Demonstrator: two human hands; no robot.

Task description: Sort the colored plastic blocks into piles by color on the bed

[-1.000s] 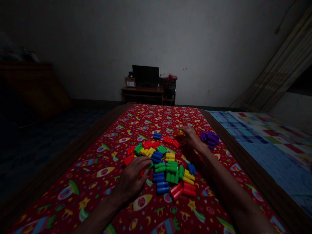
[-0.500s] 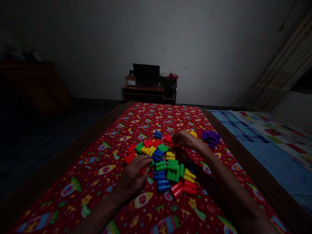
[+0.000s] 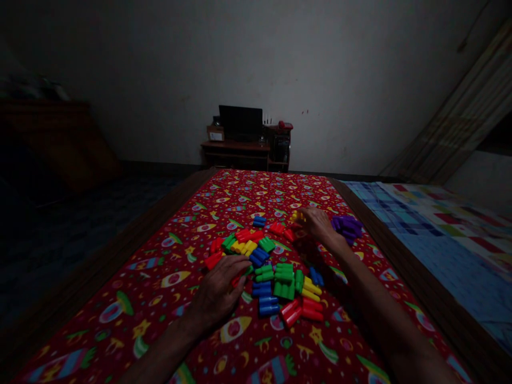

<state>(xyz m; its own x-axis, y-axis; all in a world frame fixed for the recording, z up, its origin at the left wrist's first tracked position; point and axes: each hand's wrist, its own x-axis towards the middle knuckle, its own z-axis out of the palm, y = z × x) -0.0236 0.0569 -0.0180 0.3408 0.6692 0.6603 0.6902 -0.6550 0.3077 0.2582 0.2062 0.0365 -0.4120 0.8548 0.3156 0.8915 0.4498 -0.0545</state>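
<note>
My left hand (image 3: 219, 282) lies at the left side of a pile of toy building blocks. Its fingers curve over a red block (image 3: 237, 278) and a green block (image 3: 248, 270), with the thumb apart from them; no firm grip shows. Further forward, my right hand (image 3: 318, 224) pinches a yellow block (image 3: 296, 216) at its fingertips, above the cloth. Beside it on the right is a cluster of purple blocks (image 3: 347, 228). The pile between my hands has green blocks (image 3: 284, 280), blue blocks (image 3: 269, 306), red blocks (image 3: 302, 310) and yellow blocks (image 3: 311, 288).
A red patterned cloth (image 3: 180, 320) covers the surface under the blocks. A lone blue block (image 3: 259, 221) lies beyond the pile, near red blocks (image 3: 277, 229). To the right is a bed with a blue checked cover (image 3: 412, 250). A desk with a monitor (image 3: 240, 121) stands by the wall.
My right hand has moved forward and right, and a yellow block now shows at its fingertips. One yellow block is gone from the pile's middle. My left hand has stayed put.
</note>
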